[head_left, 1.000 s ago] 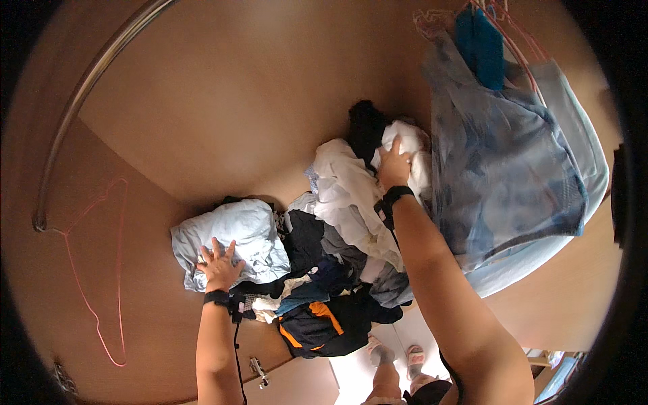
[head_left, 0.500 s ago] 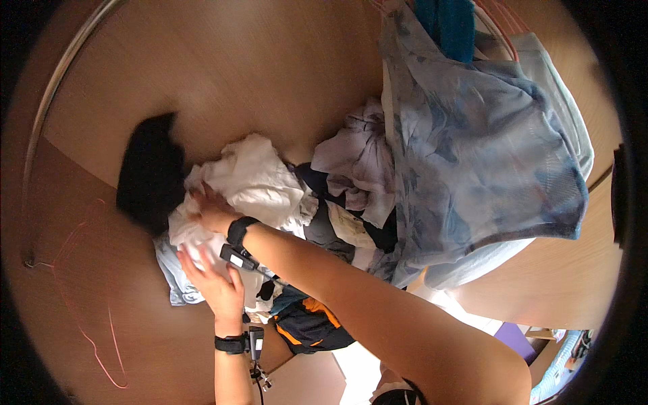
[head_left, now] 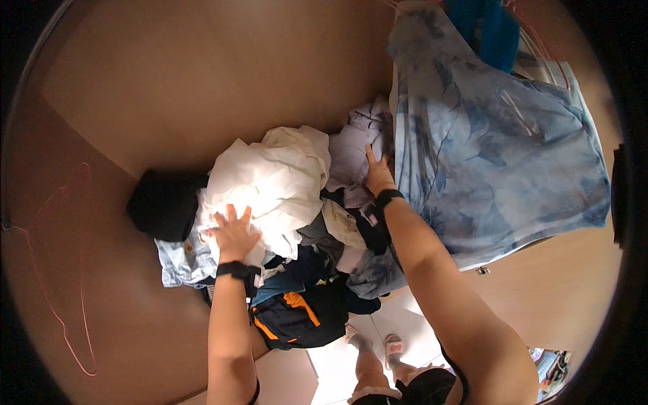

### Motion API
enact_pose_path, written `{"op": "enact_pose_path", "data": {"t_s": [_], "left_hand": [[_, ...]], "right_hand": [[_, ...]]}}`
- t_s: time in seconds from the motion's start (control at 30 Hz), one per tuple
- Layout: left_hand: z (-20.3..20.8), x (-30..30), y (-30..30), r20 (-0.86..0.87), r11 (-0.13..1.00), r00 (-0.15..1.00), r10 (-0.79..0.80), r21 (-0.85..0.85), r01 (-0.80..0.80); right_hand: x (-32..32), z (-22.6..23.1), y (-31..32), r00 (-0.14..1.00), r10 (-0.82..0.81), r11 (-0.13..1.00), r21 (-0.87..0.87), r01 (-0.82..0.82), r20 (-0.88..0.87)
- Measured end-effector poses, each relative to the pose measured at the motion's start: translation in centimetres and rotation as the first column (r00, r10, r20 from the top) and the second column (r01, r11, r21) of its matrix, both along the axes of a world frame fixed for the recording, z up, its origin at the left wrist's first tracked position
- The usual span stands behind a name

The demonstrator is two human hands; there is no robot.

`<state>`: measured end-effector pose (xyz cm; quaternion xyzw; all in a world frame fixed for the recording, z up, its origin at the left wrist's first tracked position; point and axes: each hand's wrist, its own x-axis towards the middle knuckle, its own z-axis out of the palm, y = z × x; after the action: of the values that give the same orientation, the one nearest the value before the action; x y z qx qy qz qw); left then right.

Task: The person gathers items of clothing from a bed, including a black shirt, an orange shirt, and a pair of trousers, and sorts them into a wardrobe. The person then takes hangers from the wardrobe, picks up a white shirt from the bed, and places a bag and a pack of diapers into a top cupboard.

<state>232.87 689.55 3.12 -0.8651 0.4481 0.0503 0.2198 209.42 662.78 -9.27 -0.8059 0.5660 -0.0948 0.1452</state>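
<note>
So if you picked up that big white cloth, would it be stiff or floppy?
Probably floppy: the white cloth lies in loose, soft folds. It would likely squash rather than roll if pushed, since it's bunched up without a firm shape. It might snag the pale blue garment, because they seem to overlap.

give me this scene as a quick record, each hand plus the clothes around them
left hand: fingers spread on white cloth
right hand: at pale lilac-grey garment, grip unclear
left of pile: black cloth, above light blue garment in the picture
front of pile: black-and-orange garment
hanging at right: blue-grey patterned garment
far left: pink wire hanger, bare
</note>
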Motion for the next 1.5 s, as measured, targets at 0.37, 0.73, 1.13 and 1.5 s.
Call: {"op": "enact_pose_path", "data": {"t_s": [0.37, 0.73, 1.13, 1.5], "left_hand": [[9.9, -5.5, 11.1, 0.077, 0.715, 0.997, -0.020, -0.696, 0.068], [28.7, -7.4, 29.7, 0.200, 0.474, 0.829, 0.522, -0.876, -0.087], [26.8, -12.0, 25.2, -0.604, -0.130, 0.720, -0.341, -0.729, -0.672], [22.8, -39.7, 50.3, -0.926, 0.332, 0.355, -0.126, -0.376, -0.865]], "right_hand": [[3.6, 13.4, 13.7, 0.836, 0.332, 0.935, -0.270, -0.230, 0.437], [-18.1, 34.2, 27.2, 0.308, 0.654, 0.757, -0.597, -0.266, 0.691], [-31.1, 40.9, 26.4, 0.518, 0.588, 0.672, -0.732, 0.115, 0.621], [-24.5, 44.6, 18.1, 0.975, -0.023, 0.950, -0.297, 0.091, 0.223]]}}
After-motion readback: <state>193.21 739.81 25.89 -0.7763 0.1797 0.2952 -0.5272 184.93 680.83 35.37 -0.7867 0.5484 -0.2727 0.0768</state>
